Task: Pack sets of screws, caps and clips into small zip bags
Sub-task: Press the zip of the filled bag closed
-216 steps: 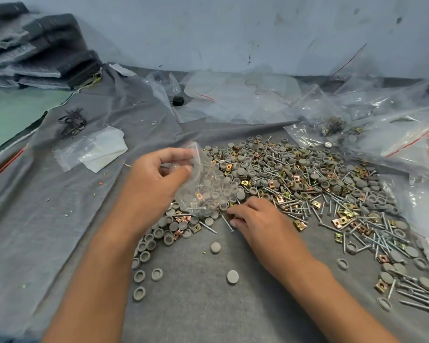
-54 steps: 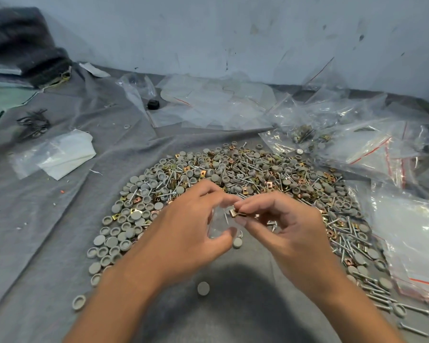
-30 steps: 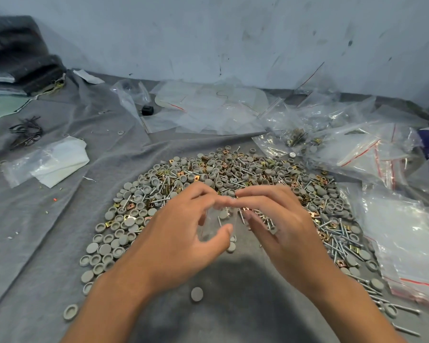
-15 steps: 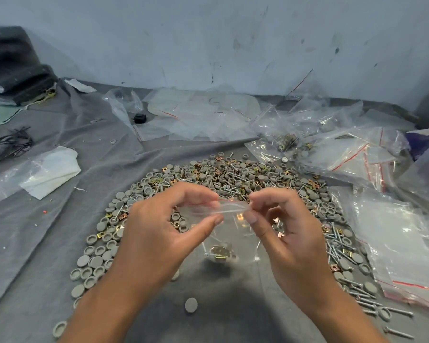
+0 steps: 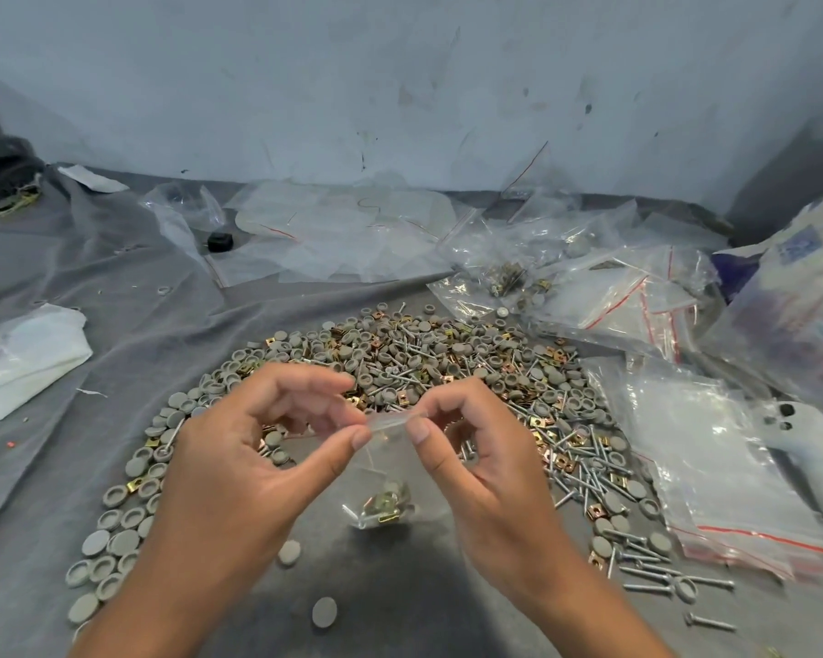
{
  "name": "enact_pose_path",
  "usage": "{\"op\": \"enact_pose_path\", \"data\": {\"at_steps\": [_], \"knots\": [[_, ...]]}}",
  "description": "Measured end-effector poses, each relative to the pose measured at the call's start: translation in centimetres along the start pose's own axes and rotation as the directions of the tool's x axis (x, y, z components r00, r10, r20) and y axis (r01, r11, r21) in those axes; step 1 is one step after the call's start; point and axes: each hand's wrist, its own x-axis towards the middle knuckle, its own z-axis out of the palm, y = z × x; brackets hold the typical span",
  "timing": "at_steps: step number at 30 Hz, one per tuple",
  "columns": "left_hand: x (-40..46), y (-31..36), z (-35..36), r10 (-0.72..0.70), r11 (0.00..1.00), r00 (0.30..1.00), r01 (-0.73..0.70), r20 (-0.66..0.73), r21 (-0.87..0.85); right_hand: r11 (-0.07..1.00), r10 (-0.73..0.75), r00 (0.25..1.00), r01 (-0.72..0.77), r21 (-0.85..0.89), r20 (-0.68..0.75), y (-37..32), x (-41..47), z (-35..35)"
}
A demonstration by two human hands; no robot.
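Observation:
A small clear zip bag [image 5: 383, 472] hangs between my hands above the grey cloth, with brass clips, screws and a cap gathered at its bottom. My left hand [image 5: 253, 467] pinches the bag's top strip between thumb and fingers at its left end. My right hand [image 5: 476, 472] pinches the same strip at its right end. Behind and around the hands spreads a broad pile of grey caps, brass clips and silver screws [image 5: 424, 363].
A stack of empty red-striped zip bags [image 5: 713, 463] lies at the right, beside a white handheld device [image 5: 813, 444]. More plastic bags [image 5: 604, 287] crowd the back right. A folded white cloth in plastic [image 5: 25, 363] lies left. Loose caps [image 5: 324, 612] dot the cloth near me.
Earlier my right hand picked parts from the pile and fed them into the bag. Since then both hands lifted the bag and now pinch its top strip closer together.

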Motion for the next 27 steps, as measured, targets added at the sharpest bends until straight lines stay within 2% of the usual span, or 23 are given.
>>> {"op": "enact_pose_path", "data": {"at_steps": [10, 19, 21, 23, 27], "knots": [[0.0, 0.1, 0.3, -0.004, 0.999, 1.0, 0.003, 0.024, 0.038, 1.0, 0.004, 1.0, -0.003, 0.016, -0.016, -0.1, -0.1, 0.1], [0.0, 0.7, 0.7, -0.01, 0.999, 0.993, 0.004, 0.115, 0.051, 0.995, -0.033, 0.999, 0.035, -0.089, 0.022, 0.1, -0.2, 0.4], [0.0, 0.4, 0.6, -0.048, 0.999, 0.994, 0.048, 0.093, 0.002, 0.999, -0.009, 1.0, 0.009, -0.051, -0.008, 0.2, -0.2, 0.4], [0.1, 0.1, 0.3, -0.074, 0.996, 0.995, 0.076, 0.065, -0.036, 0.997, 0.057, 0.998, -0.054, 0.057, -0.041, 0.2, -0.1, 0.2], [0.2, -0.3, -0.1, -0.101, 0.993, 0.995, 0.102, 0.025, -0.062, 0.985, 0.093, 0.996, -0.089, 0.145, -0.015, 0.2, 0.1, -0.2]]}}
